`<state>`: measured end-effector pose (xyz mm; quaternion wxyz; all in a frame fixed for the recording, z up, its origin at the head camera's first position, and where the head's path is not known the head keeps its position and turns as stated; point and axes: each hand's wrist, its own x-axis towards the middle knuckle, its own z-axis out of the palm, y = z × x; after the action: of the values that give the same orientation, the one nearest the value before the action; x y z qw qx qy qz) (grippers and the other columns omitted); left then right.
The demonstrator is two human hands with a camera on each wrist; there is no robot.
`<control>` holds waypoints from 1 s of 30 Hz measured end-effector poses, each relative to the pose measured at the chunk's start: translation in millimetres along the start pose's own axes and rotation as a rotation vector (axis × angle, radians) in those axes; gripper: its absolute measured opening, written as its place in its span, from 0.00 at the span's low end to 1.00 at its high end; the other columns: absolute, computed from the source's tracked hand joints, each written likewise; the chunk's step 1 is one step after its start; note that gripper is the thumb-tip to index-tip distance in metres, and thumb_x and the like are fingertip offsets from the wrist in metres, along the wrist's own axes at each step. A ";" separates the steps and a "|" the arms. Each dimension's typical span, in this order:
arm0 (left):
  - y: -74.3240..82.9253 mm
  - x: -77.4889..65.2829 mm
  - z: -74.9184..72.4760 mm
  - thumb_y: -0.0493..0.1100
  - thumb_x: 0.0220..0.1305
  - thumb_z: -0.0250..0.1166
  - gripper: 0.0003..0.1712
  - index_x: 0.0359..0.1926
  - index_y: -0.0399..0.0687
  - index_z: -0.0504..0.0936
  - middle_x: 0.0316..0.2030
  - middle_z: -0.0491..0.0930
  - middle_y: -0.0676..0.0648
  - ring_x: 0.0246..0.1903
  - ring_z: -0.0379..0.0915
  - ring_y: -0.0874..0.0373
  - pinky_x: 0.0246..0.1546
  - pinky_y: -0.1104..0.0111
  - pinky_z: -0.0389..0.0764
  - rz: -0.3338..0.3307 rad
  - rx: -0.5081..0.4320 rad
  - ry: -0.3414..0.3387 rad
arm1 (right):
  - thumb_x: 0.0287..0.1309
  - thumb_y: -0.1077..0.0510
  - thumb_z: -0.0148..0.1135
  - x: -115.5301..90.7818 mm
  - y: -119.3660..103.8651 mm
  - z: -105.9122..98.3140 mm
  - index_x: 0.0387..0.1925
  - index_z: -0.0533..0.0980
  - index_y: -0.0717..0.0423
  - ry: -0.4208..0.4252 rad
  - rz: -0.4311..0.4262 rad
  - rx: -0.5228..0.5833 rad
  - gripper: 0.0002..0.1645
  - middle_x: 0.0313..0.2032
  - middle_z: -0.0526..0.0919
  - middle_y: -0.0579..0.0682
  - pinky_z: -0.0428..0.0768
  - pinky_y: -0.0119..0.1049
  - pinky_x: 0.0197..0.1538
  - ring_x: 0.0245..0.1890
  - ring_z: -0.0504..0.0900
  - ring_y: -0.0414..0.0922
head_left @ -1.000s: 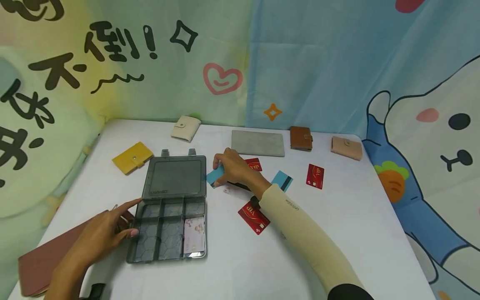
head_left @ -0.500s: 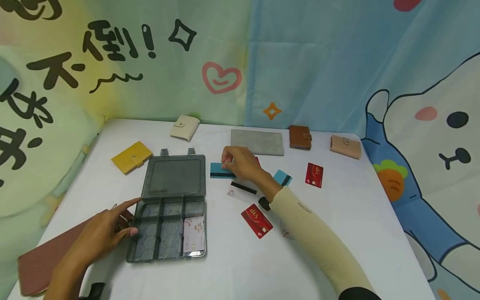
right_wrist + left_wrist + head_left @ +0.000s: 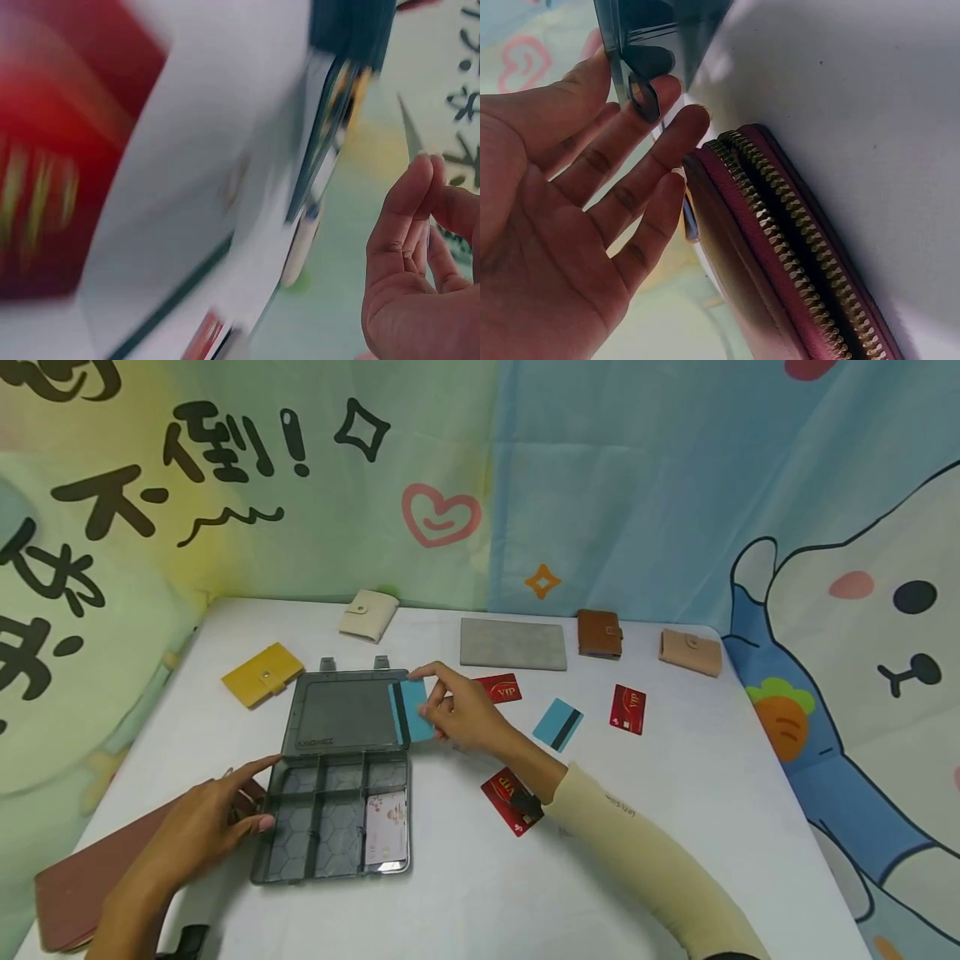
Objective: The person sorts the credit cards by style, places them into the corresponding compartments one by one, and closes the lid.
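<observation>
My right hand (image 3: 463,708) pinches a blue card (image 3: 408,710) with a dark stripe. The card overlaps the right side of the lid of a grey clear compartment box (image 3: 315,818). In the right wrist view, the thumb and fingers of my right hand (image 3: 424,247) meet on the card (image 3: 411,131), seen edge-on. The box lies open with its lid folded back, and a white flowered card (image 3: 386,827) sits in its lower right compartment. My left hand (image 3: 202,827) touches the box's left edge with its index finger and thumb, its fingers relaxed in the left wrist view.
Red VIP cards (image 3: 628,710) and another blue card (image 3: 558,724) lie right of the box. A brown-red zip wallet (image 3: 97,877) is under the left forearm. Yellow (image 3: 262,675), cream (image 3: 369,615), brown (image 3: 599,633) and pink (image 3: 691,652) wallets and a grey slab (image 3: 513,644) stand along the back.
My right hand first drew the blue card rightward, then moved left again, turning it so its stripe runs upright and it overlaps the lid. My left hand stays at the box.
</observation>
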<state>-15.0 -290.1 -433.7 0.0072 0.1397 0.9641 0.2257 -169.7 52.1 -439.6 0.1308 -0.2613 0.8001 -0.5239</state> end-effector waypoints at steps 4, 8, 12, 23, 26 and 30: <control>-0.1 0.5 0.5 0.42 0.50 0.78 0.46 0.71 0.49 0.68 0.36 0.83 0.54 0.33 0.80 0.58 0.31 0.65 0.78 0.001 0.000 0.002 | 0.64 0.59 0.66 -11.8 -10.5 19.2 0.62 0.70 0.46 -0.067 -0.004 0.080 0.27 0.28 0.80 0.49 0.82 0.40 0.28 0.21 0.82 0.53; -0.1 0.7 0.5 0.41 0.50 0.78 0.46 0.70 0.48 0.68 0.36 0.83 0.53 0.33 0.81 0.58 0.31 0.66 0.78 0.000 -0.001 0.001 | 0.61 0.58 0.69 -24.3 -20.1 39.4 0.60 0.70 0.48 -0.145 -0.013 0.121 0.27 0.27 0.82 0.47 0.80 0.35 0.28 0.21 0.79 0.49; -0.1 0.8 0.5 0.42 0.50 0.78 0.46 0.71 0.48 0.68 0.36 0.83 0.53 0.33 0.80 0.58 0.31 0.65 0.78 -0.007 0.001 -0.007 | 0.59 0.56 0.71 -34.8 -29.7 58.9 0.57 0.71 0.47 -0.209 -0.017 0.104 0.27 0.26 0.83 0.42 0.77 0.30 0.28 0.19 0.76 0.40; 0.7 1.0 0.7 0.42 0.51 0.77 0.46 0.71 0.49 0.68 0.36 0.84 0.54 0.32 0.80 0.59 0.31 0.66 0.77 -0.006 0.005 -0.012 | 0.60 0.47 0.70 -43.2 -39.4 89.4 0.50 0.80 0.47 -0.287 -0.075 -0.195 0.18 0.24 0.82 0.31 0.74 0.23 0.31 0.21 0.76 0.26; 0.4 1.2 0.8 0.42 0.51 0.78 0.46 0.71 0.49 0.68 0.36 0.84 0.54 0.33 0.80 0.58 0.31 0.65 0.78 -0.007 0.000 -0.016 | 0.61 0.46 0.69 -42.3 -38.1 87.1 0.49 0.81 0.48 -0.311 -0.097 -0.207 0.18 0.24 0.81 0.32 0.74 0.23 0.32 0.24 0.76 0.26; 0.3 1.3 1.0 0.42 0.51 0.78 0.46 0.71 0.48 0.67 0.36 0.84 0.53 0.33 0.81 0.58 0.31 0.64 0.78 -0.010 -0.001 -0.016 | 0.60 0.46 0.70 -41.7 -31.7 77.7 0.50 0.80 0.47 -0.348 -0.105 -0.129 0.18 0.25 0.81 0.34 0.75 0.24 0.29 0.22 0.76 0.31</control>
<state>-16.1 -289.0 -434.4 0.0162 0.1368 0.9646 0.2251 -88.7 5.4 -445.9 0.2226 -0.3974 0.7824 -0.4246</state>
